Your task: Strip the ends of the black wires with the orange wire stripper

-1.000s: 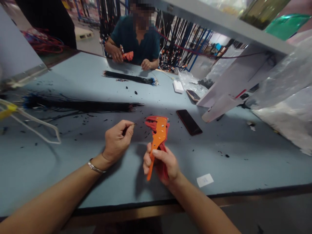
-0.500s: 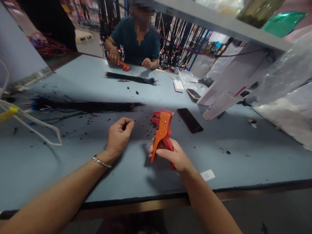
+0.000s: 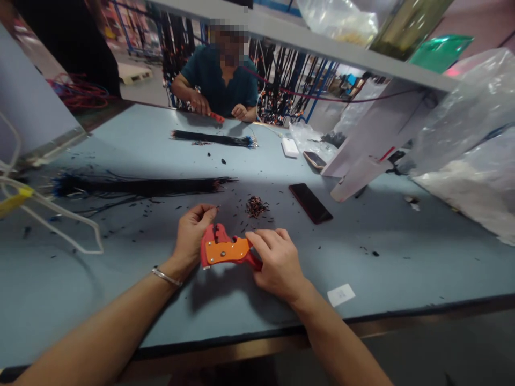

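My left hand (image 3: 192, 236) is closed in a pinch, and a short dark wire end (image 3: 218, 207) pokes out past its thumb and finger. The rest of that wire is hidden by the hand. My right hand (image 3: 278, 262) wraps round the handles of a red and orange wire stripper (image 3: 223, 251), which lies level with its jaws up against the left hand's thumb side. Beyond both hands is a small heap of cut insulation bits (image 3: 256, 207). A long bundle of black wires (image 3: 140, 186) with blue ends stretches across the table on the left.
Across the table (image 3: 386, 279) a person (image 3: 225, 80) holds a red tool behind a second wire bundle (image 3: 209, 138). A black phone (image 3: 310, 202), a white box (image 3: 289, 147) and a paper label (image 3: 341, 295) lie to the right. A white wire frame (image 3: 60, 220) stands at left.
My right hand has swung the wire stripper left and turned it from upright to level, bringing its jaws to my left hand. The heap of bits is uncovered. My left hand keeps its pinch.
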Demonstrator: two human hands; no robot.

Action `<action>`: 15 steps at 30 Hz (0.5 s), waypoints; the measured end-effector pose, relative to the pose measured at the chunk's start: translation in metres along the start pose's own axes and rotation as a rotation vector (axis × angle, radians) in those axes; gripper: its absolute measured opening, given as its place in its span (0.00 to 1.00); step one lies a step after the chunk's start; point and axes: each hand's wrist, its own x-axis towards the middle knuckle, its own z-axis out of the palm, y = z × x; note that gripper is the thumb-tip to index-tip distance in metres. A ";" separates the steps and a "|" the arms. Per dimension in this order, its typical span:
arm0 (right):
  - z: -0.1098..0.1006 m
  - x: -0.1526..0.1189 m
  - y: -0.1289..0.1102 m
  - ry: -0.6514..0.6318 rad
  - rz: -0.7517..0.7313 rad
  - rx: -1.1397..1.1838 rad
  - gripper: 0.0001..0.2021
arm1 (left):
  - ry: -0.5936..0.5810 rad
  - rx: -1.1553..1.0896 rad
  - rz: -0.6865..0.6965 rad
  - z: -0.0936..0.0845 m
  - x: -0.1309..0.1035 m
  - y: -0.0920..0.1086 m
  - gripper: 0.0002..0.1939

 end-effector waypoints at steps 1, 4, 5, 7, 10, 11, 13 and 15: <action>0.000 0.000 0.000 -0.025 0.010 -0.003 0.19 | 0.025 0.047 -0.003 -0.001 0.001 0.000 0.10; 0.001 0.000 -0.001 -0.073 0.036 -0.002 0.20 | 0.098 0.192 0.031 -0.006 0.005 0.000 0.10; 0.002 0.000 -0.001 -0.084 0.032 -0.002 0.22 | 0.115 0.231 0.057 -0.007 0.006 0.000 0.10; 0.003 0.000 -0.001 -0.115 0.014 -0.008 0.27 | 0.126 0.287 0.108 -0.008 0.008 0.000 0.11; 0.005 0.000 -0.001 -0.167 0.006 -0.012 0.29 | 0.094 0.327 0.125 -0.006 0.008 -0.002 0.12; 0.005 0.000 -0.001 -0.180 0.006 -0.009 0.28 | 0.075 0.334 0.118 -0.006 0.007 -0.003 0.13; 0.005 -0.001 -0.003 -0.207 0.003 0.006 0.25 | 0.044 0.341 0.100 -0.004 0.006 -0.004 0.13; 0.004 -0.001 -0.005 -0.234 -0.011 0.021 0.22 | 0.030 0.340 0.092 -0.003 0.006 -0.005 0.14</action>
